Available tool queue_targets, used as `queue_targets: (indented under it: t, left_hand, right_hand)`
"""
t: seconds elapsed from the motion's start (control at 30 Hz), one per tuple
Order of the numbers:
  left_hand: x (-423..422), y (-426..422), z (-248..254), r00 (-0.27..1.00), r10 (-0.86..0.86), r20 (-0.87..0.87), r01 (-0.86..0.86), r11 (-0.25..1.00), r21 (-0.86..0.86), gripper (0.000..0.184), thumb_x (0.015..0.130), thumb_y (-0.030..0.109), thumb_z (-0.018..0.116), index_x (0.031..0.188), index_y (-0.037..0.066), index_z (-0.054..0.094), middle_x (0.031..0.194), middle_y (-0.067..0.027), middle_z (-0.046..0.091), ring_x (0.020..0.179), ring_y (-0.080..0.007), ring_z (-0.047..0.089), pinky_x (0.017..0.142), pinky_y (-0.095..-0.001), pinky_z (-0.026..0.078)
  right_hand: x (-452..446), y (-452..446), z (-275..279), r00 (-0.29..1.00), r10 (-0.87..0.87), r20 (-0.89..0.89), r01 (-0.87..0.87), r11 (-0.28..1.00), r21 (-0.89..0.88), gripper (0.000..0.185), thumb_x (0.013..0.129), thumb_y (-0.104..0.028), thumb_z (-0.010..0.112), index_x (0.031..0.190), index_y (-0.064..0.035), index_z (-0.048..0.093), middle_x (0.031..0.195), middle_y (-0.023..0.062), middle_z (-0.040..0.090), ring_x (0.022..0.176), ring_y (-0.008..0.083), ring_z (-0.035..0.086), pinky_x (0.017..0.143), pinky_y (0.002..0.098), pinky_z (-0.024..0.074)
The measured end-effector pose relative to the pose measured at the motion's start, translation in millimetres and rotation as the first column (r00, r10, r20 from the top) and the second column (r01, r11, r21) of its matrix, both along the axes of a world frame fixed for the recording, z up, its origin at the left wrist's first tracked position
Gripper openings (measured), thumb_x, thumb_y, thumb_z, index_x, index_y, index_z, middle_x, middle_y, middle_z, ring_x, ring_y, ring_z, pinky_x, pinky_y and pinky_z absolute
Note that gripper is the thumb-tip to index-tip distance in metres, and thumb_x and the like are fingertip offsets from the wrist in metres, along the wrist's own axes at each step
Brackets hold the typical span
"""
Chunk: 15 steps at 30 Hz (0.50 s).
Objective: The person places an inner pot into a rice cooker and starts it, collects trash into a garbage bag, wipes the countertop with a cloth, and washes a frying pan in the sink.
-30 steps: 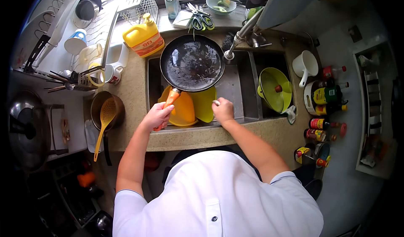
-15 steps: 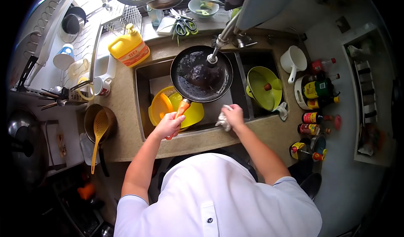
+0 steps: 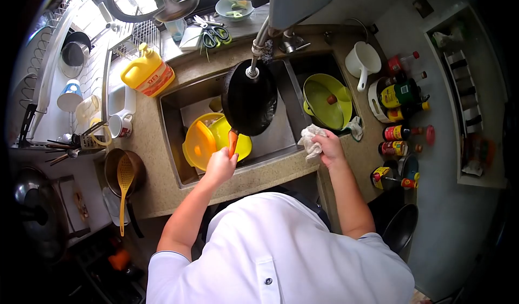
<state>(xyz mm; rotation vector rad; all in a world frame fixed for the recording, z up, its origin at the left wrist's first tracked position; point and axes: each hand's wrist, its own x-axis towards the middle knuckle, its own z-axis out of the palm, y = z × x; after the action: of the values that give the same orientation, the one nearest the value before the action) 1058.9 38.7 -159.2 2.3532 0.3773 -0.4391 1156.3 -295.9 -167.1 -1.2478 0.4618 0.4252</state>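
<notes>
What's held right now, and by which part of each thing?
Left grip: the black pan, by its orange handle. Right grip: a crumpled white wad, cloth or paper, by its right side.

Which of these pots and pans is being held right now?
The black frying pan with the orange handle, over the sink: the left hand's grip is on that handle. The brown pot, white pot and dark pan at lower right are untouched.

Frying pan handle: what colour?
Orange; the handle shows in the head view, partly covered by the left hand.
</notes>
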Motion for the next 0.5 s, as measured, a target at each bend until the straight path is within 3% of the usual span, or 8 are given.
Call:
queue_targets:
  t: [0.13, 0.2, 0.27, 0.37, 0.5]
  left_hand:
    - [-5.4, -7.4, 2.5, 0.998, -0.011, 0.054, 0.006, 0.995, 0.098, 0.026, 0.092, 0.022, 0.063, 0.098, -0.002, 0.061, 0.082, -0.0270, 0.069, 0.080, -0.0461, 0.067, 0.075, -0.0528, 0.053]
    - [-8.4, -9.2, 3.5, 0.998, -0.002, 0.064, -0.006, 0.993, 0.120, 0.025, 0.091, 0.022, 0.063, 0.098, -0.002, 0.061, 0.081, -0.0265, 0.069, 0.079, -0.0459, 0.067, 0.074, -0.0533, 0.053]
    - [-9.8, -10.2, 6.4, 0.997, 0.009, 0.074, -0.019, 0.990, 0.142, 0.025, 0.091, 0.022, 0.063, 0.098, -0.001, 0.060, 0.081, -0.0260, 0.069, 0.078, -0.0457, 0.067, 0.074, -0.0538, 0.054]
    - [-10.6, -11.1, 12.6, 0.997, 0.011, 0.078, -0.028, 0.974, 0.224, 0.022, 0.091, 0.022, 0.063, 0.095, 0.001, 0.059, 0.079, -0.0248, 0.069, 0.075, -0.0453, 0.067, 0.072, -0.0546, 0.054]
    - [-13.1, -9.6, 13.7, 0.995, 0.038, 0.089, -0.062, 0.955, 0.289, 0.020, 0.091, 0.022, 0.062, 0.093, 0.003, 0.057, 0.077, -0.0236, 0.068, 0.074, -0.0450, 0.067, 0.071, -0.0552, 0.054]
  right_hand:
    - [3.5, 14.7, 0.2, 0.998, 0.044, 0.037, -0.044, 0.999, -0.011, 0.042, 0.074, 0.012, 0.059, 0.116, 0.0078, 0.063, 0.107, 0.0119, 0.070, 0.094, 0.0217, 0.070, 0.085, 0.0332, 0.0561]
    - [5.7, 24.9, 0.0, 0.984, 0.030, 0.173, -0.010, 0.993, -0.114, 0.037, 0.074, 0.011, 0.059, 0.111, 0.0075, 0.066, 0.102, 0.0106, 0.070, 0.092, 0.0185, 0.068, 0.080, 0.0303, 0.0549]
    - [10.3, 33.1, 0.9, 0.979, 0.044, 0.199, -0.011, 0.987, -0.163, 0.037, 0.077, 0.009, 0.058, 0.113, 0.0069, 0.066, 0.102, 0.0093, 0.071, 0.092, 0.0159, 0.068, 0.080, 0.0289, 0.0532]
    - [14.9, 46.1, 5.9, 0.937, 0.083, 0.340, 0.064, 0.914, -0.400, 0.036, 0.083, 0.004, 0.058, 0.118, 0.0063, 0.065, 0.104, 0.0096, 0.072, 0.093, 0.0144, 0.067, 0.084, 0.0268, 0.0510]
    - [18.9, 54.7, 1.6, 0.926, 0.105, 0.361, 0.073, 0.892, -0.447, 0.035, 0.083, 0.003, 0.059, 0.117, 0.0062, 0.066, 0.103, 0.0103, 0.073, 0.093, 0.0142, 0.068, 0.084, 0.0270, 0.0512]
